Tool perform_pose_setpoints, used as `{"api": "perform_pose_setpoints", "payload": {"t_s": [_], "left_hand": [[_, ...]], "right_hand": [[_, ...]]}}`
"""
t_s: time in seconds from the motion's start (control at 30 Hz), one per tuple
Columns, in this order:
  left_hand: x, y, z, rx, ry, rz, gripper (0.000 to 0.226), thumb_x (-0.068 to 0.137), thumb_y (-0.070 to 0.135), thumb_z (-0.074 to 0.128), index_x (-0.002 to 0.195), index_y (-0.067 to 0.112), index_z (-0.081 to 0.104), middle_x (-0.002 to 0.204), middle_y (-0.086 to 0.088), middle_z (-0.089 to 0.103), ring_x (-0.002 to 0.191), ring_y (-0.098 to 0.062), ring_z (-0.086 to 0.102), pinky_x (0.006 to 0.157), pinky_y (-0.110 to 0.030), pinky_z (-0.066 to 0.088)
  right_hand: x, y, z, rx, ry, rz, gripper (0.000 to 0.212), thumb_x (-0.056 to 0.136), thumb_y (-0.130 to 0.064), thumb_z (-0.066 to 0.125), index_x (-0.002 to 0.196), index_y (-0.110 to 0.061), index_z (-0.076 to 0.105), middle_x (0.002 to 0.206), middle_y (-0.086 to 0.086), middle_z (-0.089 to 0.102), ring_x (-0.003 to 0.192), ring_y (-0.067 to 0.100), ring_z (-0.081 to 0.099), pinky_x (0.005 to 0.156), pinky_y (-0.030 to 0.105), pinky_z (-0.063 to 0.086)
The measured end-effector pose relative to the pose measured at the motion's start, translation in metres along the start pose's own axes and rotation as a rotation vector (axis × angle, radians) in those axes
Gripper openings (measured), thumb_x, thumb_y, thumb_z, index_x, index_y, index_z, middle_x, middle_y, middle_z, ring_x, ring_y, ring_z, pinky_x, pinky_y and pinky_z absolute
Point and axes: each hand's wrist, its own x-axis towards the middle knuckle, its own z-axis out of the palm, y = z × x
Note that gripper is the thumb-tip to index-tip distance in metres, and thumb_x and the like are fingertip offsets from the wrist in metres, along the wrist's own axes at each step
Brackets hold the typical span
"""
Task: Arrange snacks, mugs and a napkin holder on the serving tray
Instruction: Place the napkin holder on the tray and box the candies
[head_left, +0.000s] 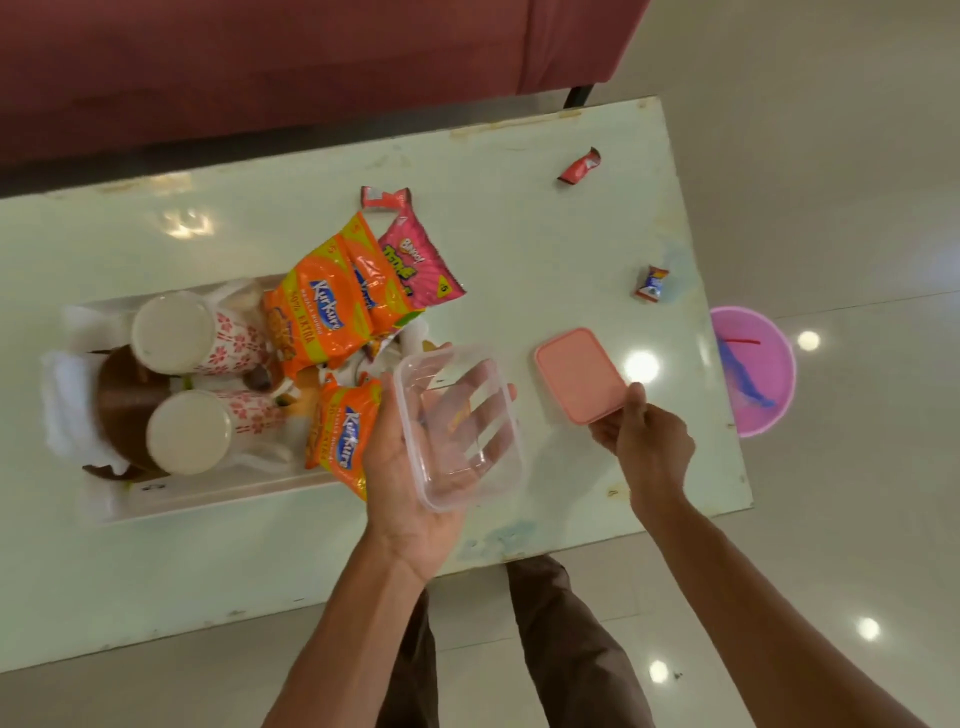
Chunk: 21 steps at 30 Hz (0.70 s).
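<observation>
My left hand (410, 483) holds an empty clear plastic box (457, 426) from beneath, above the table's near side. Beside it, my right hand (649, 441) grips the near corner of the box's pink lid (576, 374). On the left lies a clear serving tray (223, 493). In it stand two white mugs (174, 332) (189, 431) with a red flower print, beside a brown napkin holder (122, 400) with white napkins. Orange Kurkure packets (322, 312) (343, 436) and a pink snack packet (421, 265) are heaped at the tray's right end.
Small loose wrappers lie on the pale glossy table (545, 249): a red-and-white one (384, 197), a red one (579, 166), a blue-and-red one (652, 283). A pink bin (753, 369) stands on the floor past the right edge. A maroon sofa (260, 62) runs behind.
</observation>
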Motion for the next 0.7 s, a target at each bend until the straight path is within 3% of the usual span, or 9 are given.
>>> {"api": "perform_pose_setpoints", "payload": {"t_s": [0.1,0.17,0.23,0.3,0.4,0.5,0.6,0.7], "left_hand": [[0.007,-0.003,0.005,-0.003,0.011,0.003,0.047,0.106,0.051,0.037,0.138,0.022,0.057,0.136,-0.012,0.064,0.122,-0.036,0.062,0.085,-0.044,0.057],[0.013,-0.004,0.009,-0.007,0.025,0.004,0.046,0.106,0.052,0.038,0.132,0.023,0.061,0.133,-0.011,0.066,0.12,-0.035,0.064,0.084,-0.044,0.057],[0.02,-0.007,0.014,-0.014,0.042,-0.001,0.045,0.105,0.054,0.039,0.126,0.023,0.064,0.131,-0.011,0.067,0.12,-0.035,0.065,0.085,-0.044,0.057],[0.028,-0.011,0.019,-0.028,0.062,-0.01,0.046,0.104,0.056,0.04,0.123,0.023,0.066,0.13,-0.013,0.068,0.124,-0.036,0.063,0.088,-0.048,0.058],[0.035,-0.018,0.024,-0.057,0.09,-0.013,0.046,0.104,0.055,0.039,0.125,0.021,0.063,0.132,-0.014,0.067,0.133,-0.039,0.056,0.103,-0.053,0.048],[0.04,-0.023,0.03,-0.061,0.099,-0.014,0.046,0.104,0.054,0.041,0.128,0.02,0.06,0.133,-0.015,0.067,0.132,-0.039,0.056,0.105,-0.055,0.045],[0.041,-0.025,0.033,-0.05,0.095,-0.019,0.049,0.102,0.056,0.042,0.129,0.02,0.059,0.134,-0.016,0.066,0.125,-0.037,0.062,0.097,-0.051,0.053],[0.04,-0.023,0.032,-0.05,0.107,-0.035,0.049,0.103,0.056,0.04,0.129,0.019,0.06,0.133,-0.015,0.067,0.124,-0.038,0.063,0.095,-0.051,0.054]], "right_hand": [[0.016,0.003,-0.016,-0.365,0.144,-0.263,0.063,0.108,-0.038,0.029,0.069,-0.004,0.065,0.058,0.004,0.065,0.056,0.022,0.063,0.056,0.026,0.038],[0.034,-0.007,-0.023,-0.379,0.234,-0.411,0.05,0.107,-0.031,0.037,0.069,-0.006,0.057,0.056,0.001,0.055,0.053,0.02,0.053,0.056,0.028,0.035],[0.059,-0.026,-0.025,-0.303,0.264,-0.482,0.033,0.104,-0.029,0.047,0.088,-0.005,0.064,0.075,0.007,0.065,0.068,0.021,0.058,0.067,0.03,0.04],[0.084,-0.046,-0.02,-0.269,0.252,-0.507,0.03,0.099,-0.03,0.056,0.115,-0.005,0.061,0.104,0.016,0.066,0.091,0.029,0.061,0.078,0.028,0.037],[0.113,-0.071,-0.006,-0.357,0.22,-0.52,0.043,0.094,-0.035,0.062,0.128,-0.009,0.055,0.122,0.02,0.056,0.104,0.037,0.057,0.082,0.031,0.038],[0.126,-0.079,0.003,-0.511,0.168,-0.53,0.04,0.094,-0.03,0.063,0.128,-0.009,0.057,0.126,0.021,0.052,0.108,0.041,0.053,0.087,0.038,0.043],[0.131,-0.072,0.006,-0.514,0.14,-0.557,0.025,0.093,-0.011,0.061,0.117,-0.006,0.064,0.12,0.024,0.053,0.104,0.042,0.055,0.087,0.039,0.045],[0.13,-0.065,-0.002,-0.435,0.092,-0.543,0.026,0.092,-0.003,0.058,0.116,-0.006,0.068,0.117,0.025,0.059,0.108,0.037,0.056,0.084,0.023,0.038]]}}
